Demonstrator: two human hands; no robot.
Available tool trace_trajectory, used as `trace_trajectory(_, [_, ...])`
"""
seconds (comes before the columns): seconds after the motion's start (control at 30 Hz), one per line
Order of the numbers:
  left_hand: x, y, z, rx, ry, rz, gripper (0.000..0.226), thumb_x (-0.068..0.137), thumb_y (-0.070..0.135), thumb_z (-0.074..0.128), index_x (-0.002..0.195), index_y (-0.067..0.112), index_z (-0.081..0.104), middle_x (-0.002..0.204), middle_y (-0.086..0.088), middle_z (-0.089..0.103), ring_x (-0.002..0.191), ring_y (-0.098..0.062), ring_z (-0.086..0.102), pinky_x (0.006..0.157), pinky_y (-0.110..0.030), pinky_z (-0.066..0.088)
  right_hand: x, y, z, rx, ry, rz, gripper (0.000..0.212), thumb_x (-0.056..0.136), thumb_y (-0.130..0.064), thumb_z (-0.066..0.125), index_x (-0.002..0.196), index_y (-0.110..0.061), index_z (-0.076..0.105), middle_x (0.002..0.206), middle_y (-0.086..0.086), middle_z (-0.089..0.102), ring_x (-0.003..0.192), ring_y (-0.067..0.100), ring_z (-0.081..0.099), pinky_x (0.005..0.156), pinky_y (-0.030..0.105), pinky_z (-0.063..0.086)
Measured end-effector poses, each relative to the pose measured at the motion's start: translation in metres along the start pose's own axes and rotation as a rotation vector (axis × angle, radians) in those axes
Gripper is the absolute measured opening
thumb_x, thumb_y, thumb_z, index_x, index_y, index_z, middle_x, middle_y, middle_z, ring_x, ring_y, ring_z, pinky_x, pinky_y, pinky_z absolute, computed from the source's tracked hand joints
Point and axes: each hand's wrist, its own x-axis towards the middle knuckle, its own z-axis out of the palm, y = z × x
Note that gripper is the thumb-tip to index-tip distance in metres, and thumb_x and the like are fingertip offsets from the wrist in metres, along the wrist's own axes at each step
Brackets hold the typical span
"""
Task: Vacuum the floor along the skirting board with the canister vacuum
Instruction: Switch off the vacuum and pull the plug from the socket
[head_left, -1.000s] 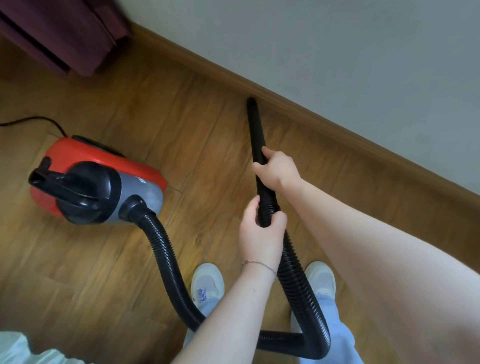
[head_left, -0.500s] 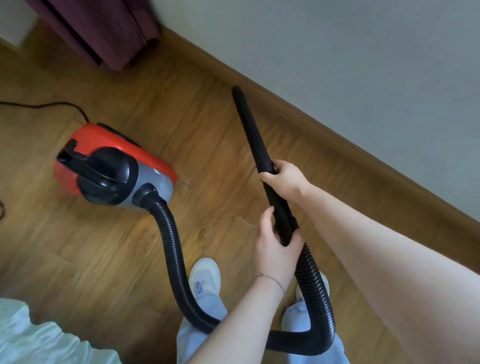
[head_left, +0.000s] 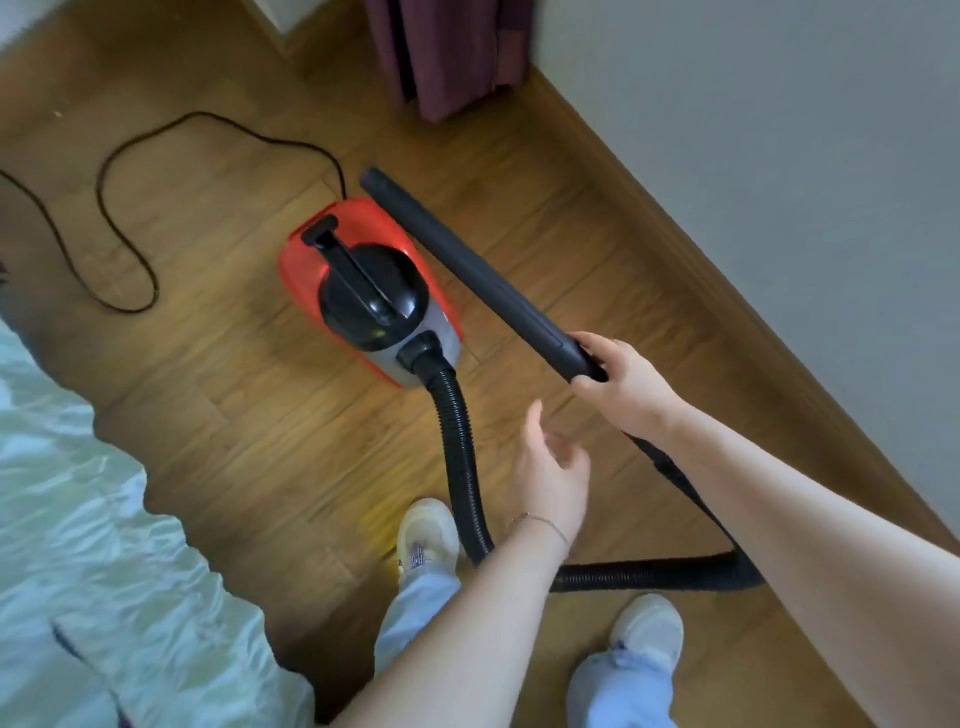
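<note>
- The right hand (head_left: 618, 387) grips the near end of the black nozzle tube (head_left: 467, 270), fingers curled over the top and thumb underneath
- The tube slants away up and to the left; its open tip lies beyond the far right corner of the canister vacuum (head_left: 363, 291), and whether the tip touches the floor (head_left: 234, 415) I cannot tell
- The tube passes just over the canister's right edge and stays well apart from the skirting board (head_left: 701, 249), which runs diagonally along the foot of the grey wall (head_left: 779, 130)
- The left hand (head_left: 550, 478) hangs free between hose and tube, fingers loose and spread, holding nothing; a thin bracelet (head_left: 540, 522) circles its wrist
- The red and grey canister sits on the wooden floor, its black handle on top, its hose socket facing the person
- The ribbed black hose (head_left: 462, 467) leaves that socket, runs toward the person, goes behind the left wrist, bends right along the floor, then climbs under the right forearm to the gripped end
- A black power cord (head_left: 124, 208) loops over the floor to the left of the canister
- A white shoe (head_left: 428, 535) stands beside the hose; the other shoe (head_left: 647, 631) is nearer, just below the hose's floor run
- Pale bedding (head_left: 78, 519) fills the lower left, and a dark purple curtain (head_left: 447, 52) hangs at the top by the wall corner
</note>
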Motion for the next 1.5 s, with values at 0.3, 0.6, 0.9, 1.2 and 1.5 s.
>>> trace_trajectory(0.3, [0.084, 0.022, -0.171, 0.32, 0.327, 0.217, 0.033, 0.09, 0.016, 0.046, 0.122, 0.023, 0.052, 0.114, 0.002, 0.058, 0.095, -0.012, 0.054, 0.078, -0.024, 0.04, 0.027, -0.043, 0.034, -0.03, 0.111, 0.04, 0.025, 0.087, -0.043, 0.057, 0.104, -0.025, 0.061, 0.09, -0.003, 0.058, 0.073, 0.007, 0.054, 0.055, 0.02, 0.036])
trace_trajectory(0.6, [0.145, 0.054, -0.247, 0.477, 0.294, 0.279, 0.049, 0.088, 0.038, 0.053, 0.133, 0.019, 0.044, 0.135, 0.001, 0.046, 0.121, -0.019, 0.048, 0.092, -0.029, 0.041, 0.092, -0.113, 0.035, -0.137, 0.071, -0.045, 0.027, 0.084, -0.041, 0.058, 0.099, -0.019, 0.063, 0.094, 0.0, 0.058, 0.08, 0.016, 0.055, 0.066, 0.032, 0.045])
trace_trajectory(0.9, [0.204, 0.071, -0.261, 0.556, 0.194, 0.143, 0.089, 0.077, 0.062, 0.057, 0.145, 0.017, 0.024, 0.152, 0.001, 0.022, 0.136, -0.019, 0.033, 0.101, -0.039, 0.038, 0.164, -0.138, 0.018, -0.114, 0.054, -0.058, 0.027, 0.08, -0.041, 0.057, 0.099, -0.024, 0.066, 0.088, -0.002, 0.065, 0.077, 0.016, 0.061, 0.065, 0.031, 0.047])
trace_trajectory(1.2, [0.263, 0.078, -0.263, 0.625, 0.088, 0.033, 0.108, 0.065, 0.075, 0.056, 0.148, 0.019, 0.014, 0.157, 0.004, 0.012, 0.144, -0.014, 0.016, 0.109, -0.037, 0.029, 0.216, -0.134, 0.025, -0.157, -0.107, -0.049, 0.031, 0.076, -0.057, 0.062, 0.088, -0.029, 0.065, 0.082, -0.004, 0.064, 0.074, 0.012, 0.06, 0.064, 0.03, 0.048])
trace_trajectory(1.5, [0.287, 0.069, -0.262, 0.792, 0.035, -0.001, 0.1, 0.069, 0.073, 0.05, 0.146, 0.017, 0.019, 0.156, 0.003, 0.013, 0.141, -0.018, 0.02, 0.106, -0.036, 0.031, 0.253, -0.137, 0.042, -0.165, -0.126, 0.013, 0.031, 0.076, -0.059, 0.061, 0.084, -0.03, 0.067, 0.072, -0.004, 0.066, 0.067, 0.014, 0.063, 0.06, 0.03, 0.049])
